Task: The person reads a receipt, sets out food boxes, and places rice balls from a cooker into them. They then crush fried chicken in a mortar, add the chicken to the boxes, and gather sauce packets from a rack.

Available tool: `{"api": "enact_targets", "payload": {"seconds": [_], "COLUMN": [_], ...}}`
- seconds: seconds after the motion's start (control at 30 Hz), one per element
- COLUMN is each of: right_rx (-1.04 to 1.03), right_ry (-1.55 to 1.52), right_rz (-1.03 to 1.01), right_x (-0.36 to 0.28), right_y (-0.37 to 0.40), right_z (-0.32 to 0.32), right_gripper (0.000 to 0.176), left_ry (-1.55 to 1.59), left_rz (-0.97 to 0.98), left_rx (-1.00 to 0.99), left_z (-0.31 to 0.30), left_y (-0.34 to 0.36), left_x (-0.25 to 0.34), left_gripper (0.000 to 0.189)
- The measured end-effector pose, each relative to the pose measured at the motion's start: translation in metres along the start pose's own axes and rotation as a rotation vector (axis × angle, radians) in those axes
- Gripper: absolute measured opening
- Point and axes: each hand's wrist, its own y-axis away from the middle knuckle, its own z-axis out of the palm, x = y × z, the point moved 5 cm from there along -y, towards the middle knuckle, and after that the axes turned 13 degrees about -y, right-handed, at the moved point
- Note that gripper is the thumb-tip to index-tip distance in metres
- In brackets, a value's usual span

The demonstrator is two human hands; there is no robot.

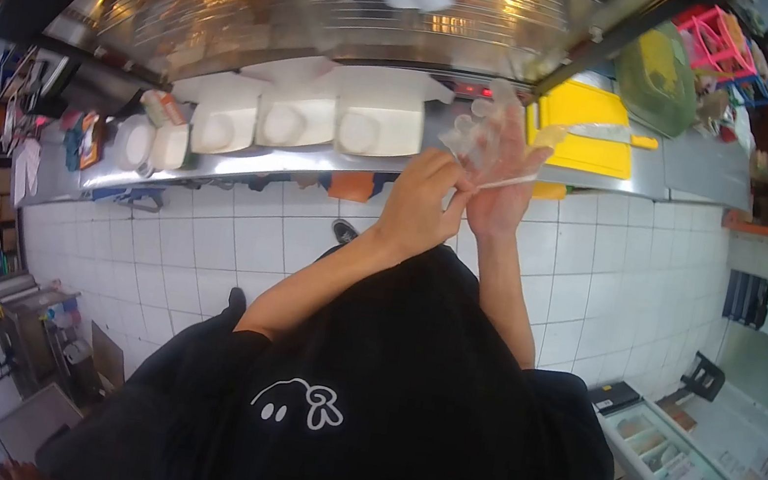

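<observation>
A clear plastic glove (490,137) covers the fingers and part of the palm of my right hand (504,183). That hand is raised with its palm up and its fingers stretched out inside the loose plastic. At the glove's cuff, near the right wrist, my left hand (425,195) pinches the edge of the plastic. Both hands are in front of my body, close to the counter edge. Three open white takeaway boxes (406,134) stand in a row left of the hands, each with a small round white cup (358,133) inside.
Behind the boxes is a lit glass display case (338,15) with wire racks. To the right, a knife (609,133) with a yellow handle lies on a yellow cutting board (580,155). A green tub (658,82) stands beyond it. White floor tiles (590,256) run below the steel counter.
</observation>
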Motion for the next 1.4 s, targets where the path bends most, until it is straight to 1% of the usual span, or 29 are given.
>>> {"api": "enact_targets", "payload": {"seconds": [0.07, 0.1, 0.13, 0.2, 0.27, 0.3, 0.33, 0.4, 0.43, 0.47, 0.5, 0.53, 0.57, 0.6, 0.63, 0.67, 0.73, 0.87, 0.93, 0.97, 1.0, 1.03, 1.1, 1.13, 1.17, 1.2, 1.27, 1.33, 1.4], "right_rx": [-0.074, -0.136, -0.196, -0.231, -0.499, -0.539, -0.553, -0.371, -0.387, -0.407, -0.363, -0.314, -0.325, -0.336, -0.344, -0.348, -0.318, -0.284, -0.253, -0.296, -0.299, -0.375, -0.469, -0.487, -0.583, -0.680, -0.938, -1.113, -1.069], "right_ry": [-0.060, -0.127, -0.196, -0.144, -0.542, -0.631, -0.633, -0.524, -0.623, -0.617, -0.598, -0.578, -0.569, -0.521, -0.473, -0.468, -0.341, -0.231, -0.058, 0.068, 0.074, 0.294, 0.716, 0.922, 1.062, 1.202, 1.314, 1.194, 1.588], "right_rz": [0.017, 0.067, 0.121, 0.180, 0.382, 0.402, 0.425, 0.391, 0.396, 0.405, 0.325, 0.243, 0.245, 0.185, 0.125, 0.127, 0.085, 0.100, 0.088, 0.040, 0.043, 0.059, 0.077, 0.079, 0.057, 0.035, -0.193, -0.404, -0.750], "right_x": [0.022, 0.036, 0.050, 0.073, 0.100, 0.109, 0.117, 0.129, 0.131, 0.131, 0.125, 0.117, 0.110, 0.100, 0.092, 0.089, 0.084, 0.085, 0.090, 0.095, 0.104, 0.117, 0.149, 0.169, 0.187, 0.205, 0.242, 0.280, 0.307], "right_y": [0.002, 0.004, 0.007, 0.005, 0.001, 0.003, 0.009, 0.013, 0.013, 0.011, 0.008, 0.005, 0.004, 0.003, 0.005, 0.007, 0.008, 0.011, 0.015, 0.013, 0.009, 0.004, -0.010, -0.020, -0.024, -0.029, -0.048, -0.077, -0.102], "right_z": [0.018, 0.025, 0.033, 0.037, 0.043, 0.047, 0.053, 0.053, 0.053, 0.051, 0.044, 0.037, 0.038, 0.039, 0.039, 0.038, 0.033, 0.029, 0.018, 0.019, 0.019, 0.023, 0.045, 0.063, 0.095, 0.127, 0.181, 0.223, 0.271], "right_gripper": [0.087, 0.087, 0.087, 0.087, 0.088, 0.090, 0.090, 0.092, 0.091, 0.091, 0.089, 0.088, 0.088, 0.086, 0.084, 0.084, 0.081, 0.077, 0.078, 0.072, 0.072, 0.066, 0.052, 0.045, 0.039, 0.036, 0.040, 0.045, 0.050], "left_ry": [0.019, 0.052, 0.023, 0.113, 0.023, -0.041, -0.057, 0.009, -0.035, 0.059, 0.157, 0.056, -0.089, -0.014, -0.223, -0.321, -0.507, -0.512, -0.191, -0.187, -0.204, -0.220, -0.195, -0.104, -0.015, -0.018, 0.187, 0.223, -0.003], "left_rz": [0.027, 0.063, 0.045, 0.041, 0.067, 0.101, 0.090, 0.081, 0.017, -0.065, -0.142, -0.215, -0.255, -0.252, -0.327, -0.303, -0.181, -0.224, -0.322, -0.322, -0.346, -0.374, -0.257, -0.229, -0.202, -0.210, -0.182, -0.248, -0.312], "left_rx": [-0.019, -0.054, -0.027, -0.168, -0.182, -0.219, -0.200, -0.189, -0.350, -0.304, -0.260, -0.055, 0.173, 0.412, 0.727, 0.867, 0.974, 1.122, 1.161, 1.167, 1.123, 1.079, 1.035, 0.953, 0.871, 0.878, 0.804, 0.729, 0.727], "left_z": [-0.020, -0.027, -0.040, -0.050, -0.056, -0.059, -0.068, -0.085, -0.097, -0.121, -0.148, -0.191, -0.223, -0.278, -0.322, -0.353, -0.371, -0.368, -0.365, -0.363, -0.355, -0.343, -0.315, -0.304, -0.295, -0.291, -0.281, -0.273, -0.261], "left_y": [0.011, 0.017, 0.024, 0.039, 0.060, 0.072, 0.078, 0.082, 0.081, 0.074, 0.065, 0.051, 0.047, 0.024, 0.011, -0.001, -0.021, -0.033, -0.029, -0.032, -0.035, -0.036, -0.036, -0.037, -0.034, -0.023, -0.004, 0.037, 0.087], "left_x": [-0.012, -0.017, -0.024, -0.030, -0.029, -0.028, -0.030, -0.037, -0.046, -0.061, -0.080, -0.108, -0.173, -0.218, -0.259, -0.271, -0.330, -0.332, -0.339, -0.330, -0.321, -0.311, -0.296, -0.287, -0.278, -0.269, -0.251, -0.246, -0.247], "left_gripper": [0.014, 0.013, 0.013, 0.013, 0.014, 0.015, 0.015, 0.016, 0.020, 0.029, 0.038, 0.061, 0.058, 0.048, 0.040, 0.040, 0.041, 0.041, 0.040, 0.040, 0.039, 0.038, 0.040, 0.038, 0.035, 0.035, 0.025, 0.019, 0.023]}}
